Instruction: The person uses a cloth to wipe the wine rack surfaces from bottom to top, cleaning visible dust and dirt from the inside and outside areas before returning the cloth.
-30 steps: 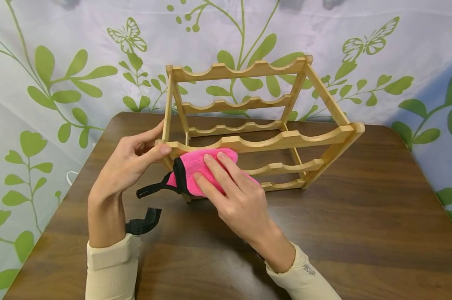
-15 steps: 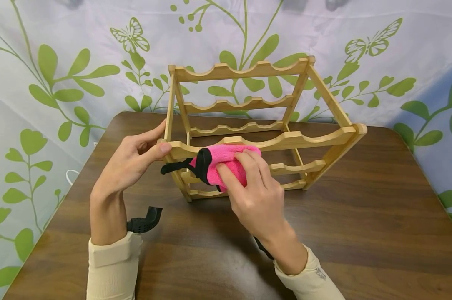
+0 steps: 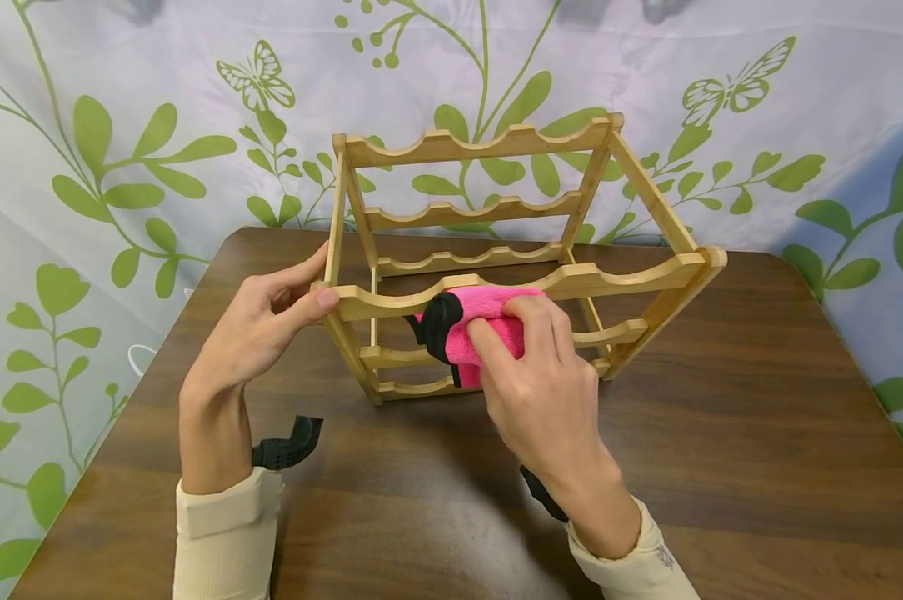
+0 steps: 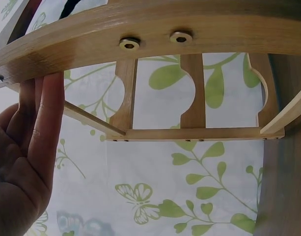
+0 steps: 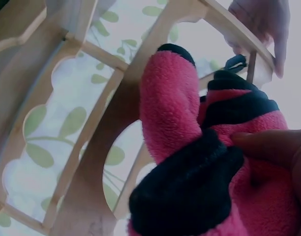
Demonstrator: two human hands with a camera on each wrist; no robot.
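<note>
A pale wooden bottle rack (image 3: pixel 594 279) with scalloped rails stands on the table in the head view. My left hand (image 3: pixel 252 329) grips its front left corner, thumb on the near side and fingers behind the post. In the left wrist view, the fingers (image 4: pixel 48 118) reach behind a wooden side piece with two bolts. My right hand (image 3: pixel 541 375) holds a bunched pink cloth (image 3: pixel 489 333) with black edging against the top front rail, left of its middle. The right wrist view shows the cloth (image 5: pixel 170 103) folded over the rail, with the thumb pressing on it.
The dark brown wooden table (image 3: pixel 759 433) extends to the right and toward the front. Behind it hangs a white backdrop (image 3: pixel 152 50) with green leaves and butterflies. A black camera mount (image 3: pixel 286 446) sticks out at the left wrist.
My right hand has slid the pink cloth rightward along the top front rail, and its fingers have curled more tightly around it. My left hand stays at the rack's corner.
</note>
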